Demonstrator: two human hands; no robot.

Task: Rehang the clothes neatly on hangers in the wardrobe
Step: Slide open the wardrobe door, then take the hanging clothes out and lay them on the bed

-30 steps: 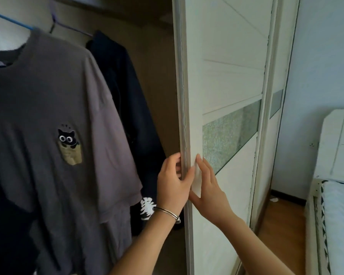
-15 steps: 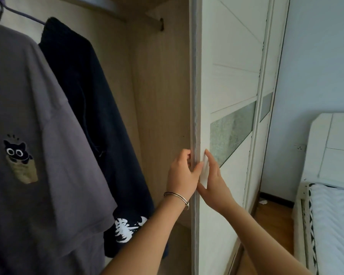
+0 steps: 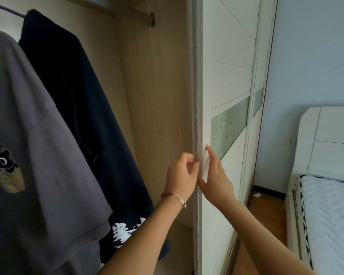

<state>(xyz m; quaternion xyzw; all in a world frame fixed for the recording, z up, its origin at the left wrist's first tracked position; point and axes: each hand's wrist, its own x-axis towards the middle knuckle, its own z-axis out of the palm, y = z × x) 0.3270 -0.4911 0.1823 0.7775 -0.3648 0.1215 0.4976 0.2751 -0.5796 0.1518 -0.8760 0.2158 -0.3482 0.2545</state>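
Note:
A grey T-shirt (image 3: 38, 155) with a black cat print hangs at the left inside the wardrobe. Behind it hangs a dark navy garment (image 3: 72, 100) with white print at its hem. A white sliding wardrobe door (image 3: 226, 80) with a frosted glass strip stands at centre right. My left hand (image 3: 182, 175), a bracelet on its wrist, curls around the door's inner edge. On the door's front face my right hand (image 3: 214, 175) lies flat, fingers extended. The hangers are mostly hidden by the clothes.
A hanging rail (image 3: 131, 14) runs along the wardrobe top to the wooden side wall (image 3: 159, 96). A second door panel (image 3: 256, 96) stands behind the first. A white bed (image 3: 326, 215) with headboard fills the right, with a wooden floor strip (image 3: 266, 211) between.
The door edge has slid to the right under both hands, exposing more of the wardrobe's inside wall. The view has shifted right, so the grey T-shirt sits further left.

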